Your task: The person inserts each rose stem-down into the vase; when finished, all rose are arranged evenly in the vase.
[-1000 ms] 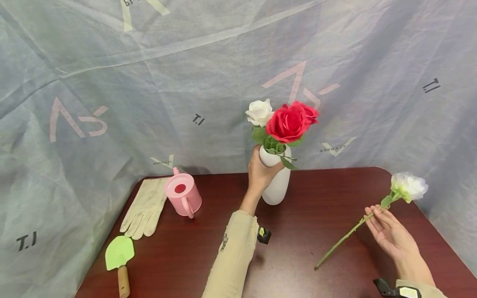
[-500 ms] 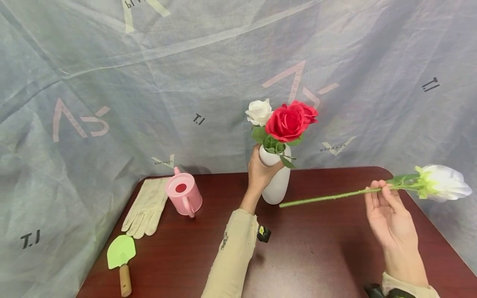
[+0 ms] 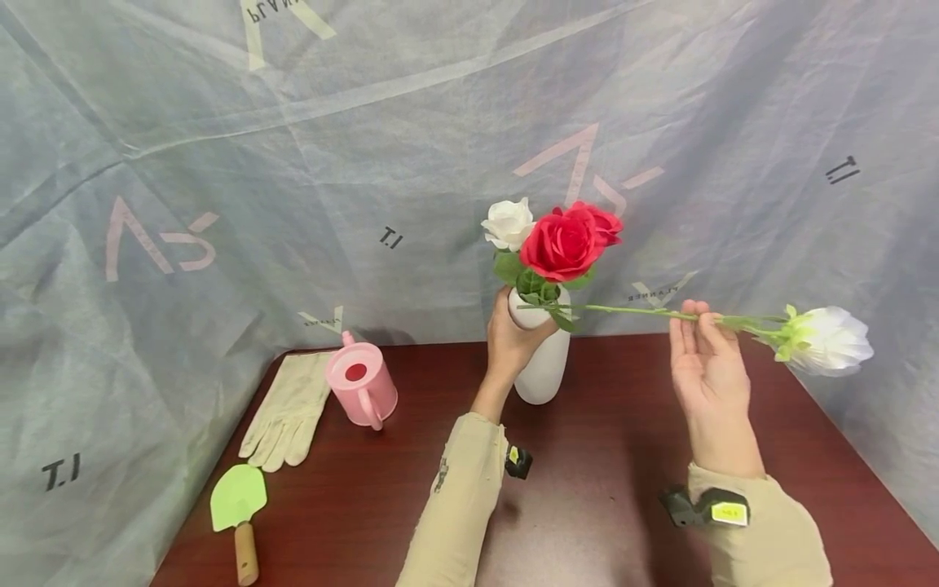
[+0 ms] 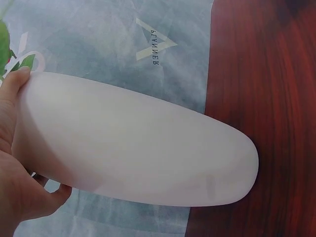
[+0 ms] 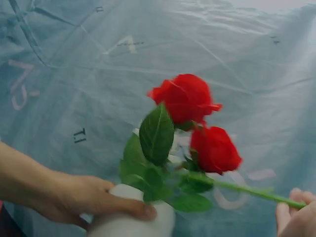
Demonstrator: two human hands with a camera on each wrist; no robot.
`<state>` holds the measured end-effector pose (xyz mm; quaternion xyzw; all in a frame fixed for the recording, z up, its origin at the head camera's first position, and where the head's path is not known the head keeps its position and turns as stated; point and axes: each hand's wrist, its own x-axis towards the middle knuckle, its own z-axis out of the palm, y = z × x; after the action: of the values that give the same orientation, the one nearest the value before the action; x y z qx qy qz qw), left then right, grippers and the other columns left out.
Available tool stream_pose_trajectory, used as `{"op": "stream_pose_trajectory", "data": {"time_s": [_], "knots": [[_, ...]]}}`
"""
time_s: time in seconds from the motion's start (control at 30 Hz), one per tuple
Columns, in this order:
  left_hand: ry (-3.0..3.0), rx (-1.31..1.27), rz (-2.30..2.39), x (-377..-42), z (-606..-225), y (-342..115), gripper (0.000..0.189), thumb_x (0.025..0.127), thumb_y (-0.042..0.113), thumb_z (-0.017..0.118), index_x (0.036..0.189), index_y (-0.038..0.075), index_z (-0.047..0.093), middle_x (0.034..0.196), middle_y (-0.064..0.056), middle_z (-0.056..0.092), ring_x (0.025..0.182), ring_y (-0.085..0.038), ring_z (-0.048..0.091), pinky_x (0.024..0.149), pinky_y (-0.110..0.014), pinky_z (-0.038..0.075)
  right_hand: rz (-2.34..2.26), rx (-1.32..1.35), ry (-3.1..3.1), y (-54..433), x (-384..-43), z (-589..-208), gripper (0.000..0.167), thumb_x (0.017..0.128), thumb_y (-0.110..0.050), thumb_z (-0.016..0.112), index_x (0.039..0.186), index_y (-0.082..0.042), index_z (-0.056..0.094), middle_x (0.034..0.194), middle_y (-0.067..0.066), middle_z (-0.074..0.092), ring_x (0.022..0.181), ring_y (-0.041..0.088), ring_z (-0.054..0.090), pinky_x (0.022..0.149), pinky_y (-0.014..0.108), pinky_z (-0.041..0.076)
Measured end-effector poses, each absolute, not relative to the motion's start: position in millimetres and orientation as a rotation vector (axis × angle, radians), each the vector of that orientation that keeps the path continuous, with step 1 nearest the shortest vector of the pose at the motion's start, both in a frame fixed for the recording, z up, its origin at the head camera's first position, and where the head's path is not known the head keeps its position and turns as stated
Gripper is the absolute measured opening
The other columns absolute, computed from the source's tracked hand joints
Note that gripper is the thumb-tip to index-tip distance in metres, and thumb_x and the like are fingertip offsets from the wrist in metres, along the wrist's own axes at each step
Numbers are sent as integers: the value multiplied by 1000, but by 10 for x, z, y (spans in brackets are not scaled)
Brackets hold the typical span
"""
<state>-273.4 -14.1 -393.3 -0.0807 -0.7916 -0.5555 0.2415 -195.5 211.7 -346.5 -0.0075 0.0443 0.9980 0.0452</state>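
Observation:
My left hand [image 3: 513,334] grips the neck of a white vase [image 3: 541,371] standing on the table. Two red roses [image 3: 563,243] and a white rose [image 3: 509,223] rise from its mouth, green leaves [image 5: 157,136] below the blooms. To the right, my right hand [image 3: 710,367] pinches the stem of another white flower [image 3: 827,341] between thumb and fingers. That stem [image 5: 247,188] lies nearly level, its bloom to the right and its cut end overlapping the leaves at the vase's mouth. In the left wrist view the vase [image 4: 138,143] fills the middle, with fingers round its upper end.
On the left of the dark red table [image 3: 609,456] stands a pink watering can [image 3: 363,383]. Pale work gloves [image 3: 288,412] lie beside it, and a green trowel [image 3: 239,499] with a wooden handle lies nearer the front. A grey printed sheet [image 3: 293,163] hangs behind.
My right hand has turned the white flower from slanting to nearly level and moved it up and left, bringing the stem's end to the vase. My left hand stays on the vase.

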Motion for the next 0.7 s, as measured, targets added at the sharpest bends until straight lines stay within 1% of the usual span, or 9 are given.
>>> {"op": "stream_pose_trajectory", "data": {"time_s": [0.07,0.13,0.23,0.3,0.4,0.53,0.7], "knots": [[-2173,-208,-1533,-2732,-3935,-135,80,64,32,84,133,21,44,120,9,55,104,-8,53,84,-30,43,2987,-88,131,2029,-1992,-3412,12,85,15,52,81,5,51,93,18,60,98,30,60,102,34,33],[-2181,-193,-1549,-2729,-3934,-131,81,64,34,84,133,22,43,119,9,55,103,-8,52,84,-31,43,2922,-149,128,1972,-2026,-3366,17,84,17,54,86,1,48,97,17,58,99,30,60,102,35,33],[-2190,-178,-1566,-2723,-3930,-129,83,64,39,84,134,23,42,118,9,55,103,-8,52,84,-32,43,2832,-199,90,1924,-2062,-3300,23,83,17,55,90,-3,47,100,15,56,100,30,60,102,35,33],[-2194,-170,-1564,-2720,-3928,-129,83,64,40,83,134,22,42,117,8,55,101,-8,53,83,-32,44,2775,-222,45,1906,-2074,-3268,25,82,17,57,92,-4,47,100,15,57,100,30,60,100,36,36],[-2196,-175,-1556,-2723,-3925,-129,83,64,41,83,134,21,42,116,7,56,100,-9,54,81,-32,45,2689,-222,-60,1869,-2065,-3234,27,80,16,60,93,-4,48,97,16,60,104,30,59,95,37,41],[-2202,-182,-1553,-2727,-3921,-129,83,65,42,82,134,20,42,116,7,56,98,-9,54,79,-32,45,2557,-139,-280,1771,-2029,-3210,29,77,17,64,95,-1,50,91,20,61,107,33,57,90,39,45],[-2203,-185,-1557,-2729,-3934,-142,80,65,42,82,132,21,42,116,7,55,97,-10,54,78,-33,46,2472,-28,-450,1586,-2011,-3231,28,76,17,64,94,3,49,86,22,60,95,35,60,90,42,44]]}}
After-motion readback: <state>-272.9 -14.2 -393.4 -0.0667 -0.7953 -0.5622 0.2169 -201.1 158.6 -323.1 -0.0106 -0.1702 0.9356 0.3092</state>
